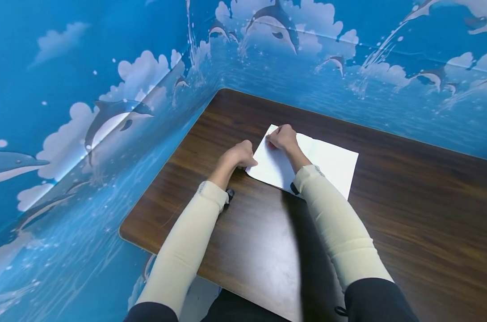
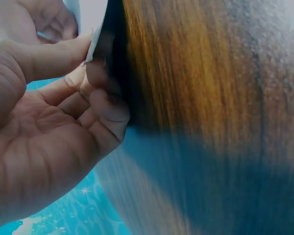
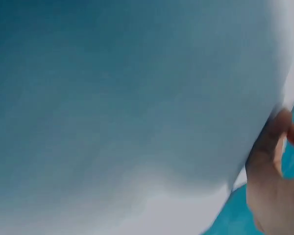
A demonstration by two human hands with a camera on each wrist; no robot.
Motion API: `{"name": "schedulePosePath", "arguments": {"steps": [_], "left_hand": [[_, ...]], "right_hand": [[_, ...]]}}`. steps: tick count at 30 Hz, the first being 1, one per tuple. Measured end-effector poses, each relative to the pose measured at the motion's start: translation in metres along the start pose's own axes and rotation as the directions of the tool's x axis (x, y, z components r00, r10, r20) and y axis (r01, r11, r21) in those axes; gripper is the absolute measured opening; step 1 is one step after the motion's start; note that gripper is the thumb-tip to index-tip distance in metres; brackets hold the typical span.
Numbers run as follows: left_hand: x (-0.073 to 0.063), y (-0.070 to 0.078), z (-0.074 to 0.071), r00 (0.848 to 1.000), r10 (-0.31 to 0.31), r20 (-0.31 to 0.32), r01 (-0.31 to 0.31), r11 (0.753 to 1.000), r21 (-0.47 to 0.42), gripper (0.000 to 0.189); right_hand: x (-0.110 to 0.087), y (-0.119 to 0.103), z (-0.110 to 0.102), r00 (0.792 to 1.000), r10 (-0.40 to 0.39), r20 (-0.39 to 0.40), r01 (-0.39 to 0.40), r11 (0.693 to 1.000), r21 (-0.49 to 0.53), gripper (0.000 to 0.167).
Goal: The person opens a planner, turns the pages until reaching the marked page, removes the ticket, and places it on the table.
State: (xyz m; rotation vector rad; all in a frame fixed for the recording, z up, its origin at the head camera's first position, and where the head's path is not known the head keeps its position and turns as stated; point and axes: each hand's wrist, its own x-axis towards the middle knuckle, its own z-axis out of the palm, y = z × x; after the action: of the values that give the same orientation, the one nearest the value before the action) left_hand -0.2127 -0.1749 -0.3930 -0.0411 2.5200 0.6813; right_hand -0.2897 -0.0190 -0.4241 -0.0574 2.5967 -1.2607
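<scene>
White paper (image 1: 333,162) lies spread on the brown table, a faint crease running down its middle. Whether it is one sheet or several pages, I cannot tell. At its near left corner my left hand (image 1: 239,154) pinches the edge; the left wrist view shows that corner between thumb (image 2: 59,58) and forefinger. My right hand (image 1: 284,137) reaches over the left half with bent fingers. Its thumb and forefinger meet at the paper's left edge, toward the far corner. In the right wrist view the paper (image 3: 137,112) is blurred and covers most of the picture, with the right hand (image 3: 272,181) at its border.
The dark wooden table (image 1: 420,214) extends to the right and toward me. Its rounded left corners border a blue wall covering (image 1: 86,80) with dolphins and clouds, which also runs along the back. Pale sleeves cover both forearms.
</scene>
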Motion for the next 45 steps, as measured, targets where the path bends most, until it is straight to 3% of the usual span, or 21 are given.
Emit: {"name": "schedulePosePath", "arguments": {"steps": [3,7,12,18,22,26,30,36,41,45], "left_hand": [[-0.001,0.004,0.0,1.0,-0.017,0.01,0.017,1.0,-0.009,0.036],[0.002,0.006,0.003,0.999,-0.024,0.029,0.024,0.999,-0.027,0.042],[0.005,0.006,0.002,1.0,-0.003,0.018,0.003,1.0,0.003,0.049],[0.004,0.004,0.0,1.0,0.002,0.009,-0.002,1.0,0.029,0.038],[0.006,0.004,0.001,1.0,0.007,0.014,-0.007,1.0,0.019,0.039],[0.007,0.006,0.001,1.0,0.018,0.024,-0.018,1.0,0.006,0.04],[0.008,0.005,0.0,0.999,0.032,0.013,-0.033,0.999,0.022,0.04],[0.009,-0.002,-0.002,1.0,0.015,0.017,-0.016,0.999,0.042,0.039],[0.01,0.002,0.002,0.999,0.023,0.033,-0.024,0.999,0.042,0.046],[0.01,0.005,0.001,0.999,0.03,0.017,-0.031,0.998,0.055,0.04]], "right_hand": [[-0.003,0.009,-0.024,0.997,0.037,0.066,-0.033,0.997,-0.063,0.021],[-0.009,0.025,-0.059,0.989,0.109,0.102,-0.092,0.983,-0.157,0.024],[-0.02,0.047,-0.092,0.993,0.112,0.045,-0.099,0.966,-0.238,0.024],[-0.035,0.07,-0.117,0.997,0.069,-0.045,-0.08,0.942,-0.325,0.038],[-0.044,0.086,-0.129,0.993,0.065,-0.095,-0.096,0.922,-0.375,0.043],[-0.054,0.097,-0.14,0.99,0.079,-0.116,-0.124,0.88,-0.459,0.031],[-0.064,0.104,-0.147,0.989,0.085,-0.122,-0.137,0.839,-0.527,0.031],[-0.066,0.104,-0.143,0.987,0.102,-0.125,-0.153,0.841,-0.519,0.033],[-0.067,0.11,-0.149,0.981,0.119,-0.153,-0.18,0.853,-0.489,0.025],[-0.067,0.11,-0.154,0.981,0.125,-0.148,-0.18,0.873,-0.454,0.028]]}}
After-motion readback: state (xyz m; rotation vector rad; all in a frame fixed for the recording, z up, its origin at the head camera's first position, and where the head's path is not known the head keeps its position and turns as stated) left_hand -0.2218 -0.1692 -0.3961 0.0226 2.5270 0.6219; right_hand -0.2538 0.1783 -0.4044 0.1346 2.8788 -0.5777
